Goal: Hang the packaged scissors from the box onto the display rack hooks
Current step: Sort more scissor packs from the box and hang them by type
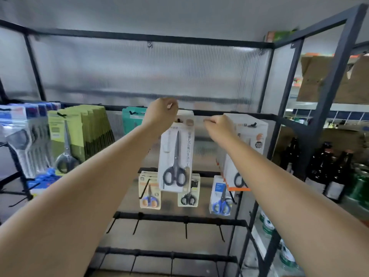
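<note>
I stand before a black metal rack (151,38) backed by ribbed translucent panels (139,72), with a grey wall above it. My left hand (162,111) is raised with its fingers curled at the top edge of a white scissors pack (175,156), which hangs in the middle of the upper rail with dark-handled scissors showing through its front. Whether the pack already sits on its hook I cannot tell. My right hand (217,124) is curled close beside the pack's upper right corner; what it holds, if anything, is hidden.

To the left, green packs (79,132) and clear blue-topped packs (24,132) crowd the same rail, and a teal pack (132,118) sits just behind my left wrist. To the right hangs a stack of white packs (249,140) with an orange edge. Below, three small packs (149,191) hang on a lower rail, and two further rails carry bare hooks (185,228). Beyond the rack's right post stand dark bottles (323,164) and cardboard (327,80).
</note>
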`<state>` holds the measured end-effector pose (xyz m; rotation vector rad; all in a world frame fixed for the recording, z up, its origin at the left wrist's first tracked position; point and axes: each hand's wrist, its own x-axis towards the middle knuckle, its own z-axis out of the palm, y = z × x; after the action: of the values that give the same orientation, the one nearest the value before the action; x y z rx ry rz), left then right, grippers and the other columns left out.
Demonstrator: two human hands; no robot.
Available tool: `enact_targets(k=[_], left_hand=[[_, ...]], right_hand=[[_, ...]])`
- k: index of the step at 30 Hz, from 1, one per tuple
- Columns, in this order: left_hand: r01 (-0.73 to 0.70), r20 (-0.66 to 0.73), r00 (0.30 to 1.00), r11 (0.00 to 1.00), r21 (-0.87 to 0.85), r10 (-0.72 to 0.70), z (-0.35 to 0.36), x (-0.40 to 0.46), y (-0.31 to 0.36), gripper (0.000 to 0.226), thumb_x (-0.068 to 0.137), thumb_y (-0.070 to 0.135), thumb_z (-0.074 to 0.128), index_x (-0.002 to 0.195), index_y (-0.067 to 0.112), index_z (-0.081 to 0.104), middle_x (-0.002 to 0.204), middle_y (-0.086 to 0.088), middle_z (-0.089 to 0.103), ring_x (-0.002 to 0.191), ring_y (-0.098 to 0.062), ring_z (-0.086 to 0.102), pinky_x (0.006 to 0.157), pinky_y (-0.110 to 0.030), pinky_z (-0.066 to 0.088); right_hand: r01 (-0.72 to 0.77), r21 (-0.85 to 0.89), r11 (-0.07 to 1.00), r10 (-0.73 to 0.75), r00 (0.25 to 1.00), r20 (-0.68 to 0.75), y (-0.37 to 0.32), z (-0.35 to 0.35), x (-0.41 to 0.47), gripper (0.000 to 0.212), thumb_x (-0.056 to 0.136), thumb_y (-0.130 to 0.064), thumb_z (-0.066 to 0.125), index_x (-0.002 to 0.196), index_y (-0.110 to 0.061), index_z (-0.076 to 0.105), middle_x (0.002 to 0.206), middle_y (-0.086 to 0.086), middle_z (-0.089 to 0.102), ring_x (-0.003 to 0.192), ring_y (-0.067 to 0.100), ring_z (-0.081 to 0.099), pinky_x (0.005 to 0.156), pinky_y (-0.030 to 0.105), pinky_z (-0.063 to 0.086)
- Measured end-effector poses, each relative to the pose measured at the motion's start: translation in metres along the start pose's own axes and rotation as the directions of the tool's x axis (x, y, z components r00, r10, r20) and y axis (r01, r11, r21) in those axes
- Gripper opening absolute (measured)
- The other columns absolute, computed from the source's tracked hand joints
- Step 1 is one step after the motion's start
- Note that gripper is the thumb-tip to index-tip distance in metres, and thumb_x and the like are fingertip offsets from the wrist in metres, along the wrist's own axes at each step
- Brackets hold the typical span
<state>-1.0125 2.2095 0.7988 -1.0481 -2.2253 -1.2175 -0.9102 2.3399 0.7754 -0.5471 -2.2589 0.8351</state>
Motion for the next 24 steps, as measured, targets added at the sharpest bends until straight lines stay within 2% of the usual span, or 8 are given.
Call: enact_targets(k=[3, 6, 9, 12, 16, 18, 21, 24], left_hand=[[0.211, 0.030, 0.977, 0.949, -0.234, -0.210, 0.010, 0.002, -0.025, 0.026, 0.100, 0.023, 0.039, 0.108, 0.019, 0.063, 0.097, -0.001, 0.057, 0.075, -0.015, 0.051, 0.058, -0.021, 0.039], [0.479, 0.186, 0.866, 0.664, -0.574, -0.464, 0.023, 0.000, -0.037, 0.034, 0.100, 0.038, 0.040, 0.110, 0.014, 0.061, 0.093, -0.001, 0.063, 0.084, -0.017, 0.055, 0.074, -0.028, 0.043], [0.579, 0.400, 0.783, 0.323, -0.748, -0.476, 0.033, -0.001, -0.045, 0.043, 0.099, 0.047, 0.037, 0.083, 0.017, 0.063, 0.065, 0.003, 0.070, 0.074, -0.018, 0.063, 0.081, -0.035, 0.047], [0.551, 0.401, 0.812, 0.330, -0.767, -0.424, 0.037, -0.002, -0.055, 0.043, 0.099, 0.045, 0.036, 0.086, 0.018, 0.066, 0.071, 0.002, 0.073, 0.078, -0.017, 0.066, 0.082, -0.036, 0.048], [0.544, 0.363, 0.807, 0.348, -0.763, -0.467, 0.034, 0.001, -0.061, 0.055, 0.099, 0.050, 0.035, 0.118, 0.007, 0.061, 0.122, -0.015, 0.064, 0.112, -0.024, 0.060, 0.106, -0.044, 0.037], [0.513, 0.386, 0.844, 0.352, -0.783, -0.372, 0.038, 0.007, -0.063, 0.057, 0.100, 0.051, 0.029, 0.104, 0.008, 0.065, 0.108, -0.012, 0.070, 0.097, -0.022, 0.064, 0.101, -0.042, 0.043], [0.525, 0.343, 0.818, 0.355, -0.773, -0.462, 0.039, 0.014, -0.062, 0.044, 0.098, 0.052, 0.035, 0.096, 0.021, 0.065, 0.078, 0.006, 0.072, 0.077, -0.010, 0.066, 0.093, -0.035, 0.047], [0.577, 0.336, 0.743, 0.301, -0.759, -0.578, 0.039, 0.027, -0.074, 0.062, 0.093, 0.056, 0.044, 0.142, 0.019, 0.041, 0.138, -0.005, 0.052, 0.127, -0.018, 0.048, 0.112, -0.039, 0.031]], right_hand=[[-0.147, 0.245, 0.958, 0.154, 0.988, -0.009, -0.004, 0.019, 0.010, 0.038, 0.096, -0.027, 0.042, 0.059, -0.016, 0.039, 0.052, -0.002, 0.033, 0.042, 0.006, 0.033, 0.045, 0.021, 0.030], [-0.294, 0.485, 0.824, 0.278, 0.955, 0.106, -0.009, 0.035, 0.021, 0.039, 0.096, -0.053, 0.033, 0.083, -0.023, 0.054, 0.085, -0.004, 0.052, 0.080, 0.010, 0.051, 0.080, 0.031, 0.044], [-0.365, 0.622, 0.693, 0.276, 0.931, 0.239, -0.011, 0.051, 0.027, 0.069, 0.087, -0.072, 0.023, 0.129, -0.023, 0.049, 0.129, 0.000, 0.053, 0.121, 0.022, 0.048, 0.109, 0.041, 0.030], [-0.363, 0.622, 0.694, 0.267, 0.932, 0.246, -0.008, 0.056, 0.031, 0.089, 0.080, -0.079, 0.018, 0.143, -0.020, 0.037, 0.146, 0.010, 0.041, 0.136, 0.027, 0.036, 0.114, 0.048, 0.023], [-0.378, 0.689, 0.619, 0.296, 0.924, 0.241, -0.004, 0.057, 0.037, 0.086, 0.080, -0.079, 0.016, 0.126, -0.017, 0.054, 0.124, 0.010, 0.058, 0.115, 0.025, 0.054, 0.102, 0.039, 0.039], [-0.372, 0.696, 0.614, 0.264, 0.928, 0.264, -0.003, 0.060, 0.040, 0.092, 0.081, -0.078, 0.014, 0.139, -0.013, 0.043, 0.133, 0.014, 0.054, 0.126, 0.030, 0.048, 0.110, 0.047, 0.032], [-0.385, 0.623, 0.681, 0.377, 0.914, 0.153, -0.005, 0.058, 0.048, 0.091, 0.081, -0.078, 0.011, 0.147, -0.018, 0.028, 0.134, 0.005, 0.051, 0.130, 0.028, 0.039, 0.113, 0.046, 0.025], [-0.405, 0.593, 0.696, 0.419, 0.900, 0.124, -0.007, 0.055, 0.057, 0.089, 0.082, -0.077, 0.009, 0.150, -0.020, 0.017, 0.156, 0.007, 0.020, 0.143, 0.031, 0.018, 0.114, 0.050, 0.013]])
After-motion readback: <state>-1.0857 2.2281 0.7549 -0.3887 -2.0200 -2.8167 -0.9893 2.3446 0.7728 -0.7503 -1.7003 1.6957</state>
